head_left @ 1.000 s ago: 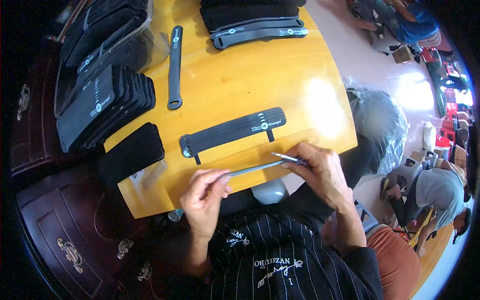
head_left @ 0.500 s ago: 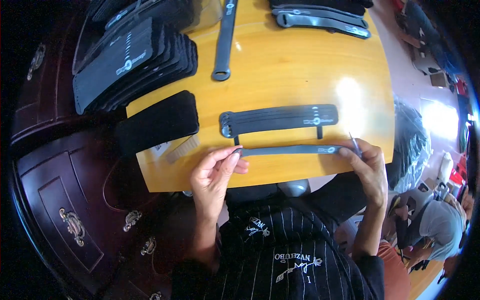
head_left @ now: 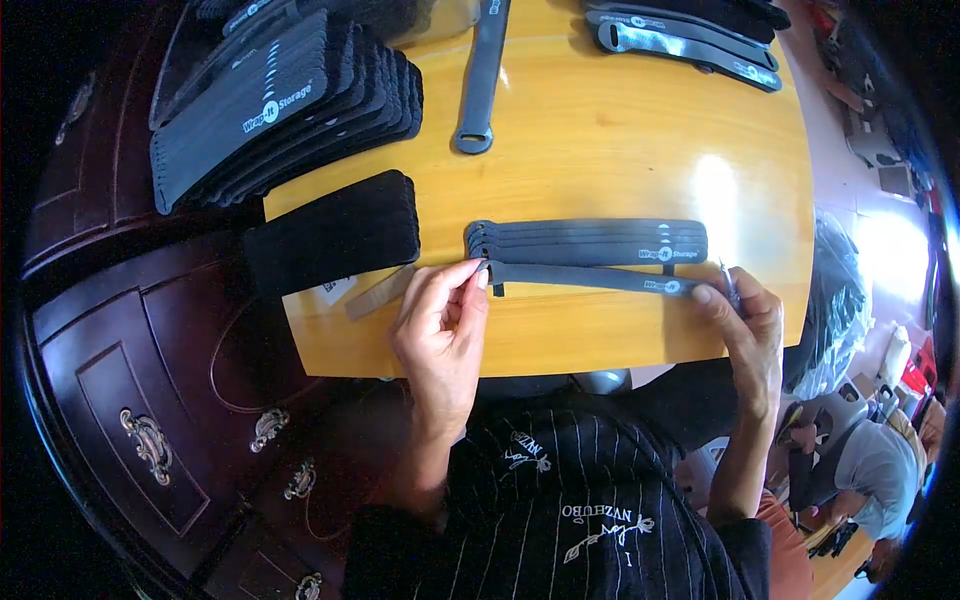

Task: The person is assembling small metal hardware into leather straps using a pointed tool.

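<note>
A single dark grey strap (head_left: pixel 580 275) is stretched level between my hands. My left hand (head_left: pixel 440 340) pinches its left end between thumb and fingertips. At the other end, the thumb and fingers of my right hand (head_left: pixel 745 335) close on the strap. A thin pointed tool (head_left: pixel 730 284), its kind unclear, also sits in the right fingers, tip up. Just beyond the held strap lies a neat overlapping row of like straps (head_left: pixel 590 242), with slotted ends at the left. Short dark strips show beneath the row.
Large stacks of wide black straps (head_left: pixel 290 100) and a darker black pile (head_left: pixel 340 235) stand at the left of the yellow table (head_left: pixel 620 150). One loose strap (head_left: pixel 484 80) and further straps (head_left: pixel 690 50) lie at the far side. A person (head_left: pixel 880 460) is at the right.
Both hands have brought the held strap farther from me, close against the near edge of the row. The whole view has shifted slightly.
</note>
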A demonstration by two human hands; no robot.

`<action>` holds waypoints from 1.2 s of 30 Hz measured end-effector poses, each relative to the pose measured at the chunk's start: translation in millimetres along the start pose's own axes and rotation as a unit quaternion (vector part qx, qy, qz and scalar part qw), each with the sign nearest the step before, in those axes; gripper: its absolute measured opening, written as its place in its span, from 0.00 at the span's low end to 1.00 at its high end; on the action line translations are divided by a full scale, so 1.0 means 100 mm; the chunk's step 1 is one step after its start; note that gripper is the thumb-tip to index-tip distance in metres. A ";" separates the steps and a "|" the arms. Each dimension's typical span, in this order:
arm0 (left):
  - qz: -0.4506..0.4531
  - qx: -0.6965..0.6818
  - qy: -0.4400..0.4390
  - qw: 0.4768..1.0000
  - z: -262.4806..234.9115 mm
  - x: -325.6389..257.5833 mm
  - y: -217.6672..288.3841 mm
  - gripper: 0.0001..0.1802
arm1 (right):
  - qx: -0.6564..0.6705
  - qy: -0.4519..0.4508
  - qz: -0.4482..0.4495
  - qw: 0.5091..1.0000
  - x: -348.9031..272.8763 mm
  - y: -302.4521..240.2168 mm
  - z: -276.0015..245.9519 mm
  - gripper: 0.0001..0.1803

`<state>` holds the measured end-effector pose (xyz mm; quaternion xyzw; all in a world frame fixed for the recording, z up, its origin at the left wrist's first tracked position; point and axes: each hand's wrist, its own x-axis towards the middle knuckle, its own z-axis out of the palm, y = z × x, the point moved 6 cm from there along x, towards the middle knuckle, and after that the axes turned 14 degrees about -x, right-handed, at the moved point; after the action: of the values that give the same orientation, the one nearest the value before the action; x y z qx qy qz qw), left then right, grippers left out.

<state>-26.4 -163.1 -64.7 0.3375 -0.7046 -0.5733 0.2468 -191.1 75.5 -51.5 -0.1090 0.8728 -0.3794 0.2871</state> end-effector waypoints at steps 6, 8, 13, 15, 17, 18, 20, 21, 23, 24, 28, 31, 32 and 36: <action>-0.021 -0.043 0.019 0.999 0.00 0.00 -0.07 0.06 | 0.025 0.008 0.006 1.000 0.02 -0.02 0.01 0.13; -0.038 -0.065 0.027 0.997 0.00 0.00 -0.08 0.07 | -0.001 0.006 0.006 1.000 0.03 0.00 -0.01 0.12; -0.041 -0.076 0.021 0.996 0.01 0.02 -0.07 0.06 | -0.006 0.014 0.013 1.000 0.05 -0.02 -0.04 0.12; -0.038 -0.071 0.019 0.997 0.01 0.02 -0.06 0.06 | -0.017 0.016 0.012 1.000 0.06 -0.02 -0.03 0.12; -0.045 -0.080 0.019 0.996 0.02 0.03 -0.07 0.06 | -0.005 0.028 0.009 1.000 0.07 -0.05 -0.02 0.12; -0.045 -0.079 0.020 0.996 0.02 0.03 -0.07 0.06 | -0.005 0.028 0.008 1.000 0.07 -0.05 -0.02 0.12; -0.045 -0.090 0.016 0.995 0.02 0.04 -0.08 0.06 | -0.006 0.036 0.016 0.999 0.08 -0.04 -0.02 0.13; -0.045 -0.089 0.017 0.995 0.02 0.04 -0.09 0.06 | -0.006 0.035 0.016 0.999 0.08 -0.04 -0.02 0.13; -0.041 -0.081 0.019 0.996 0.00 0.04 -0.11 0.06 | -0.020 0.029 0.015 0.999 0.09 -0.03 -0.01 0.13; -0.041 -0.081 0.019 0.996 0.00 0.04 -0.11 0.06 | -0.020 0.029 0.015 0.999 0.10 -0.02 -0.01 0.13; -0.043 -0.066 0.019 0.997 0.01 0.05 -0.07 0.06 | -0.020 0.032 0.014 0.999 0.11 -0.03 -0.01 0.13; -0.033 -0.058 0.021 0.998 0.02 0.06 -0.06 0.07 | -0.023 0.036 0.011 0.999 0.13 -0.02 -0.02 0.12; -0.025 -0.053 0.020 0.998 0.02 0.06 -0.05 0.07 | -0.025 0.038 0.005 0.999 0.13 -0.02 -0.02 0.12; -0.043 -0.051 0.009 0.998 0.08 0.07 -0.04 0.07 | -0.036 0.046 0.017 0.998 0.12 0.03 -0.08 0.11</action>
<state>-36.1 -163.7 -70.6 0.3598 -0.6568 -0.6155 0.2456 -205.7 77.9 -54.2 -0.0866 0.8997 -0.3479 0.2490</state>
